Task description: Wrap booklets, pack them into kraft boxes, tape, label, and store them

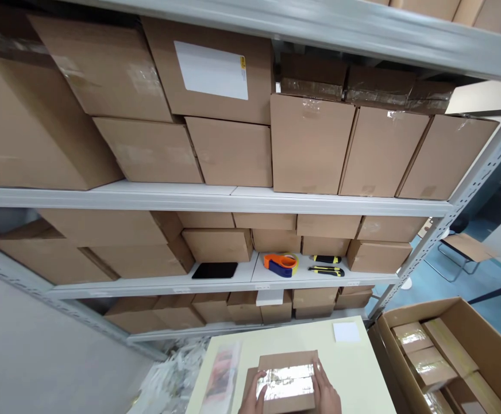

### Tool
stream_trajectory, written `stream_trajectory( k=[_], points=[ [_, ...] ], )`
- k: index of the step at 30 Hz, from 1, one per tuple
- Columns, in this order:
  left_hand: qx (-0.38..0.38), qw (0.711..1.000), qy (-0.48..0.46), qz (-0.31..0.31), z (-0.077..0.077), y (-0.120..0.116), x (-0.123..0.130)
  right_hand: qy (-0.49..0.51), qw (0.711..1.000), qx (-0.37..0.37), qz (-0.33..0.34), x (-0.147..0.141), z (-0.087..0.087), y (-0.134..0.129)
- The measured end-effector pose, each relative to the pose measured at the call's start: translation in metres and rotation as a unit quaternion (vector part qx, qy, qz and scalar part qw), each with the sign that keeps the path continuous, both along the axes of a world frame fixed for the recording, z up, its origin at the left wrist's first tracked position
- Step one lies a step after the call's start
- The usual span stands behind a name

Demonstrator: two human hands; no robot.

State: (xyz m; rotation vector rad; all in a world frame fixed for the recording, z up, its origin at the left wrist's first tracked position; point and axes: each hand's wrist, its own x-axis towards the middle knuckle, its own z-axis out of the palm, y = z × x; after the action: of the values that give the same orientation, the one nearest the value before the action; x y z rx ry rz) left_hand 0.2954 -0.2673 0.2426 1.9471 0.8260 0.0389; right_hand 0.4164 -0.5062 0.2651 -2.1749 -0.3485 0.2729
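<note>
A small brown cardboard box [288,361] with shiny clear tape across its top is on the pale yellow table [289,339]. My left hand [254,395] grips its left side, thumb reaching over the tape. At the right side, my right hand [326,392] holds the box with fingers along the edge. Another brown cardboard piece [250,376] shows partly behind the box at its left; I cannot tell whether it is a flap or a second box. A clear plastic bag with reddish contents [221,374] lies left of my hands.
Metal shelves [190,201] full of cartons stand ahead, holding a tape dispenser [280,264], yellow-black cutters [327,270] and a black tablet [215,270]. A white paper [346,332] lies on the table. At right stands a large open carton [489,339] of taped boxes; white plastic scraps [168,374] lie left.
</note>
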Motion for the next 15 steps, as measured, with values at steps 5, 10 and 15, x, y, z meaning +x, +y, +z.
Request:
stream_trajectory(
  k=[5, 10, 15],
  points=[
    [-0.005, 0.999, -0.019, -0.035, -0.009, 0.009, 0.005, 0.008, 0.999, -0.031, 0.01, 0.005, -0.01, -0.001],
    [0.014, 0.999, -0.029, -0.017, 0.025, -0.008, 0.011, -0.021, 0.993, -0.11, 0.047, 0.012, -0.008, -0.015],
    [0.004, 1.0, -0.017, -0.016, 0.035, -0.028, 0.015, 0.008, 0.972, -0.208, 0.108, 0.021, 0.012, -0.032]
  ],
)
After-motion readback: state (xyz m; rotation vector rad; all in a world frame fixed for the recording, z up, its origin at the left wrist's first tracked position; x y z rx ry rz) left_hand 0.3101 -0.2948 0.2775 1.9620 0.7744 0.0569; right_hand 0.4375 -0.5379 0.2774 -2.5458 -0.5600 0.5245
